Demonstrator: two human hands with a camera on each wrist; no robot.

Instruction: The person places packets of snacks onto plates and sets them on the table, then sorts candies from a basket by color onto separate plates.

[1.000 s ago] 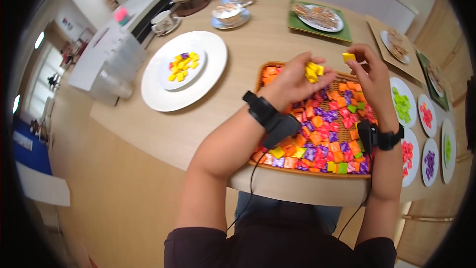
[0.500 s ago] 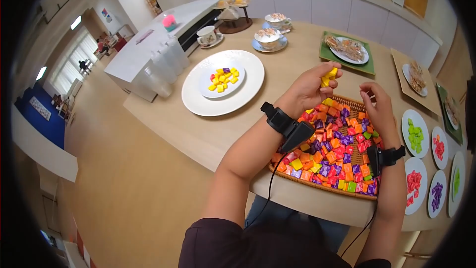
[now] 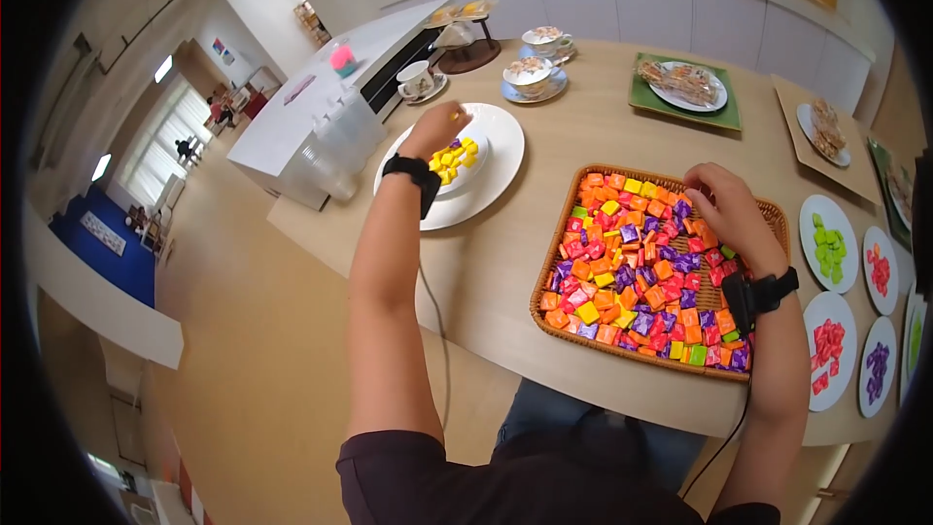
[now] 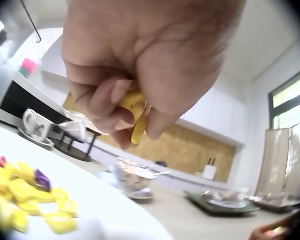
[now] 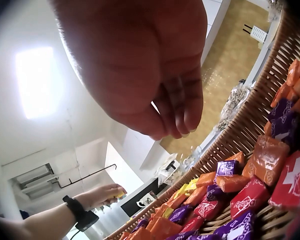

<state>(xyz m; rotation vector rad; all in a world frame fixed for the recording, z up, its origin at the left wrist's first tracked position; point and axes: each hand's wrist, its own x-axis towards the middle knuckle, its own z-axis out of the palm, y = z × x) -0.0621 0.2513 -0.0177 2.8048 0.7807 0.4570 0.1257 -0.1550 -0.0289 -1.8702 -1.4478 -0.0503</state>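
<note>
My left hand [image 3: 437, 131] is curled round several yellow wrapped candies [image 4: 138, 122], their edges showing between fingers and thumb in the left wrist view. It is over the far left part of a large white plate [image 3: 507, 157]. A smaller plate there holds yellow candies [image 3: 449, 167], along with a purple and a reddish one. My right hand [image 3: 729, 209], fingers loosely bent and holding nothing, hovers at the far right part of a wicker basket [image 3: 537, 303]. Orange, red, purple, yellow and green candies [image 5: 250, 200] fill the basket.
At right stand white plates of green candies [image 3: 829, 251], red candies [image 3: 827, 345] and purple candies [image 3: 877, 369]. Wrapped snacks lie on a green tray [image 3: 724, 119] at the back. Cups on saucers [image 3: 530, 78] stand behind the large plate, with clear plastic cups [image 3: 330, 170] to its left.
My left hand has carried the yellow candies from above the basket leftward to the white plates. My right hand held up one yellow candy a second ago; now it is empty, low over the basket.
</note>
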